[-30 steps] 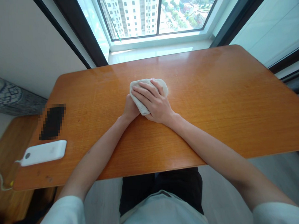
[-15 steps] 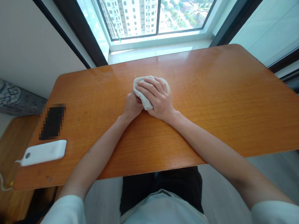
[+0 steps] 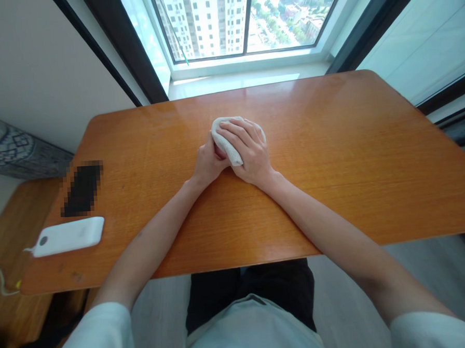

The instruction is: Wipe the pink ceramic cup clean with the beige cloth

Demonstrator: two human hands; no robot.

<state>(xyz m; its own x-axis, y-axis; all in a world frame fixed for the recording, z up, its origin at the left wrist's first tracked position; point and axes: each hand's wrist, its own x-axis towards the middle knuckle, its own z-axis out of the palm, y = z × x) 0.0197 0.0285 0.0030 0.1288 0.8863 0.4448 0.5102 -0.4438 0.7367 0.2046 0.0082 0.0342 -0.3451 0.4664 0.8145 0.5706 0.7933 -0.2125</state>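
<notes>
A small white cloth [image 3: 228, 143] is bunched between my two hands over the middle of the table. My right hand [image 3: 250, 149] lies over it from above, fingers curved together and pressing the cloth down around what is beneath. From the left, my left hand [image 3: 209, 159] closes in under the cloth, its thumb toward my right hand. A small reddish patch shows in the gap between the left thumb and the cloth edge. I cannot tell what that is, as the cloth and fingers hide most of it.
The brown wooden table [image 3: 352, 152] stretches to both sides. On its left lie a white device with a cable [image 3: 70, 237] and a dark pixelated rectangle [image 3: 83, 188]. Beyond the far edge is a window [image 3: 243, 20]. A patterned grey fabric [image 3: 16, 146] is at the left.
The cloth and both hands have shifted and turned slightly to the right. The cloth's hanging corner has swung right, uncovering more of the left hand's thumb side.
</notes>
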